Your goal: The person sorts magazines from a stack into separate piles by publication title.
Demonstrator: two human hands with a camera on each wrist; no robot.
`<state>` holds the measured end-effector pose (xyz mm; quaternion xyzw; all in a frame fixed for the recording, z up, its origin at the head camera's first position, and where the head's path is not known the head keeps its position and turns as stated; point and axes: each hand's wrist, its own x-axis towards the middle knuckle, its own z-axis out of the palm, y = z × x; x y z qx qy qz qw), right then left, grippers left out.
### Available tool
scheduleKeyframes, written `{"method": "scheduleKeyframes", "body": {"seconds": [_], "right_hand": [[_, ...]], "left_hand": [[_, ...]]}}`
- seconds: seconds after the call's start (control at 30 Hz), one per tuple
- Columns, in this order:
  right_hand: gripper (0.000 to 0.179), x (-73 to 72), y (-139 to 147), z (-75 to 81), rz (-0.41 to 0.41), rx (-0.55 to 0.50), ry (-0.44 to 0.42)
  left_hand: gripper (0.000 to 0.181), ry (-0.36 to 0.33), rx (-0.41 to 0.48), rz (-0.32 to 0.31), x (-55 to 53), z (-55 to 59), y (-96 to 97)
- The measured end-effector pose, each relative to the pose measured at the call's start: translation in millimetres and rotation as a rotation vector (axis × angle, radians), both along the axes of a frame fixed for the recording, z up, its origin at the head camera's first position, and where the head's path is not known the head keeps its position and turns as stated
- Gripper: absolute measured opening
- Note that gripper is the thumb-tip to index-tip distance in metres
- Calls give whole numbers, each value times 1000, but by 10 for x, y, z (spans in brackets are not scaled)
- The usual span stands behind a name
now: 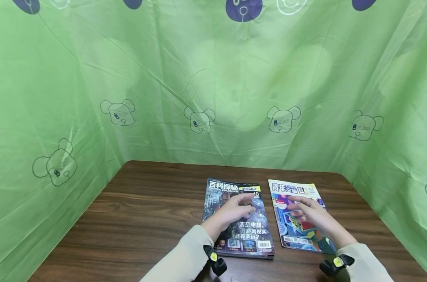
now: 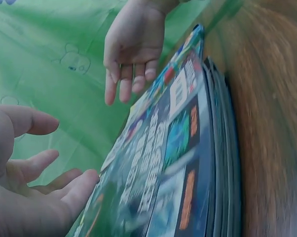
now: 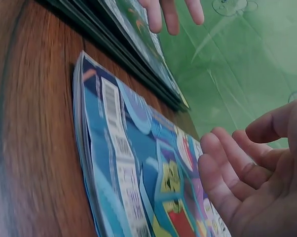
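My left hand (image 1: 232, 213) is over a stack of magazines (image 1: 246, 247) with a dark blue science cover. Its fingers are relaxed and hold nothing; in the left wrist view the fingertips (image 2: 92, 178) come close to the cover, and I cannot tell if they touch it. To the right lies a colourful magazine (image 1: 294, 243) with a white title strip and a blue, cartoon-like cover. Above that one is my right hand (image 1: 313, 215), fingers loosely bent with nothing in them. Seen from the right wrist, its fingertips (image 3: 207, 165) are near the cover; contact is unclear.
Both lie on a brown wood-grain table (image 1: 146, 211), a narrow strip of tabletop between them. A green curtain (image 1: 157, 141) with bear outlines surrounds the table's back and sides. Each wrist wears a small black camera on a strap.
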<state>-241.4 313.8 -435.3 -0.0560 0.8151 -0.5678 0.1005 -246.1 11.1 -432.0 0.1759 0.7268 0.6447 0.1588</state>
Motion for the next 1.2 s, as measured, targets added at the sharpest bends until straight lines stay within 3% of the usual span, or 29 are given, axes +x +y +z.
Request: {"method": "scheduleKeyframes", "body": {"seconds": [0.37, 0.77, 1.0, 1.2], "right_hand": [[46, -44, -260, -4, 66, -16, 4], [46, -44, -506, -78, 103, -55, -15], [48, -21, -551, -93, 152, -84, -21], [47, -36, -527, -107, 161, -74, -21]], "left_hand": [[55, -8, 7, 41, -19, -30, -363], [59, 1, -23, 39, -32, -18, -866], [56, 19, -76, 107, 9, -48, -1238], [56, -22, -68, 143, 12, -73, -1403]]}}
